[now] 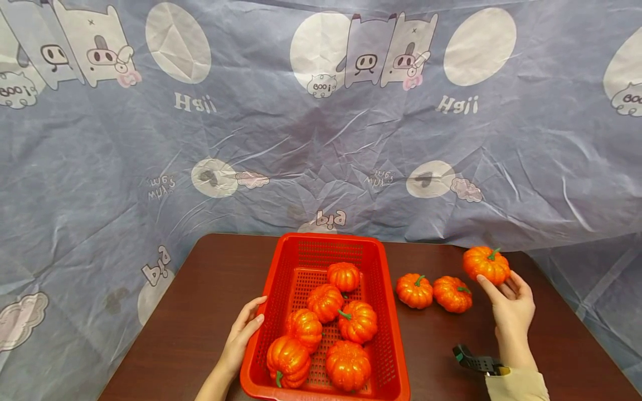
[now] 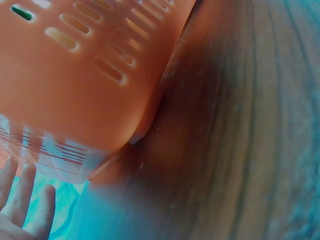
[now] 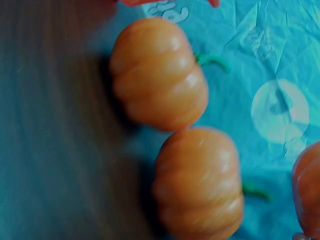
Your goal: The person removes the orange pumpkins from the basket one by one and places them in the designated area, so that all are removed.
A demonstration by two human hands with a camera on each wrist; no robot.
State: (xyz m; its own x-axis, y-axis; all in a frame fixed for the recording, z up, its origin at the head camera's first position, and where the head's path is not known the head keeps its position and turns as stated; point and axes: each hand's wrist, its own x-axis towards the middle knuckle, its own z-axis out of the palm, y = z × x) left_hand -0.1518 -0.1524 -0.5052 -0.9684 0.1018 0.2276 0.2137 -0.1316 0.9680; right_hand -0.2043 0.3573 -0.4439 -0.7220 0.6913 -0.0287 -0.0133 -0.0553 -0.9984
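Thumb and fingers curled in a grip, the right hand [image 1: 514, 307] holds a pumpkin [image 1: 485, 265] over the surface [image 1: 228, 267], two loose pumpkins [image 1: 453, 294] between it and the red basket [image 1: 383, 278], which the left hand [image 1: 239, 338] touches, fingers extended.

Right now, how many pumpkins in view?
9: six pumpkins in the red basket, two pumpkins on the table to its right, one pumpkin in the right hand. None appears hidden.
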